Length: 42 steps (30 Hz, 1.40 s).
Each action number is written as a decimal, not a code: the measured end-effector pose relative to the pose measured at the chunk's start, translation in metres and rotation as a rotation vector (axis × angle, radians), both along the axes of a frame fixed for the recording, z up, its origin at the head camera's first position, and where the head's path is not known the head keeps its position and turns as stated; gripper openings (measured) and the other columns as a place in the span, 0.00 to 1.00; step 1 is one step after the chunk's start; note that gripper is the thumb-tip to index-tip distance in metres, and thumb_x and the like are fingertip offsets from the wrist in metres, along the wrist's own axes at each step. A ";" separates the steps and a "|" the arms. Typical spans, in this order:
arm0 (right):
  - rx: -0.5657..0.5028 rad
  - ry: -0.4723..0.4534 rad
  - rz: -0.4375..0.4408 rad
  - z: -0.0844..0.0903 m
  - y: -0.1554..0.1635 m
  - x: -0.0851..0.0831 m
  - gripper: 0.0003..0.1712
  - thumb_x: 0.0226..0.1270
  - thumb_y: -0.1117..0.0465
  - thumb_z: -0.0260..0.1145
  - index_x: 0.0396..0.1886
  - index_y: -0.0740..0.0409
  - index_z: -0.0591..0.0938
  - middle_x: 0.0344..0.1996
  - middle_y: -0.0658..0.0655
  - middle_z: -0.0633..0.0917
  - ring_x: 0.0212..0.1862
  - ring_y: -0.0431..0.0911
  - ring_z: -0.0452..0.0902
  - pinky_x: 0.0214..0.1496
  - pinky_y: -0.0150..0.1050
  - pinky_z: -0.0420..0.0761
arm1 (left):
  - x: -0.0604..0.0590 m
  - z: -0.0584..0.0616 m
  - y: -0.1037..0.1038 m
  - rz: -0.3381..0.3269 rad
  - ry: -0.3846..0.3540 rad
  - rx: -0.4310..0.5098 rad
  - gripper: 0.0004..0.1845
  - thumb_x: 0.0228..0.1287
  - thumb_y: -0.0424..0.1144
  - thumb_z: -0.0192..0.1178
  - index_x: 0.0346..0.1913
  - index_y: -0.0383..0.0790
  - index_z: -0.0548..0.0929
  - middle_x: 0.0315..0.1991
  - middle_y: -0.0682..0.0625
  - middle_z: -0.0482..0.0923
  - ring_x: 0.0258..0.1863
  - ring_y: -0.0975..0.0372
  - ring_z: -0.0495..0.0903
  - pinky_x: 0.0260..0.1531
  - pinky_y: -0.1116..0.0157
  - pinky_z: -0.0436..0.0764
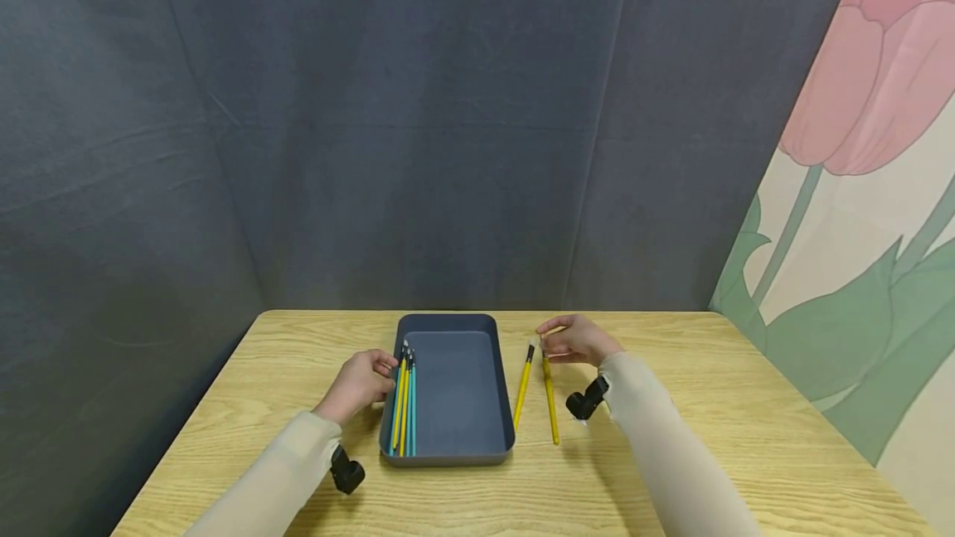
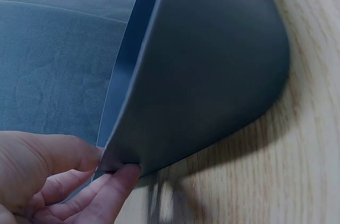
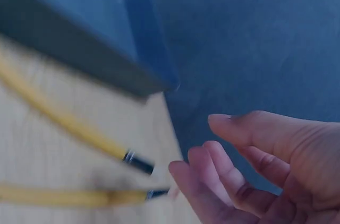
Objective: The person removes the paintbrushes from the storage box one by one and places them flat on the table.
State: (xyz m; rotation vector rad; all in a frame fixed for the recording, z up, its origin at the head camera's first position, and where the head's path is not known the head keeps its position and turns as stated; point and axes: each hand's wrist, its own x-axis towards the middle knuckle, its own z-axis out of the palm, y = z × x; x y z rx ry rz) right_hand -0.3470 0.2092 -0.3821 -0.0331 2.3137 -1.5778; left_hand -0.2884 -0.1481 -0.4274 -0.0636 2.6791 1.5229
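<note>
Over woodgrain table, left grip pinches tray; right grip, part-spread, empty, hovers by paintbrushes.

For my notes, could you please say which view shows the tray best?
The head view, showing the tray nearly whole; left wrist shows mainly its outer wall, right wrist only a blurred part.

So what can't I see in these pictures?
Left wrist view: brushes inside the tray, hidden by its wall.
Right wrist view: loose brushes, blurred, handle ends cut off by the left edge.
Head view: whether the right fingers touch a brush, too small to tell.
Head view: flower picture, cut off by the right edge.
</note>
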 end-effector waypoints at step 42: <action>-0.102 -0.120 0.100 -0.007 -0.180 0.013 0.17 0.61 0.72 0.65 0.51 0.69 0.81 0.38 0.60 0.86 0.33 0.44 0.80 0.47 0.46 0.85 | 0.003 0.003 0.001 -0.015 0.002 0.028 0.19 0.52 0.20 0.58 0.50 0.26 0.79 0.40 0.37 0.76 0.33 0.56 0.78 0.30 0.61 0.85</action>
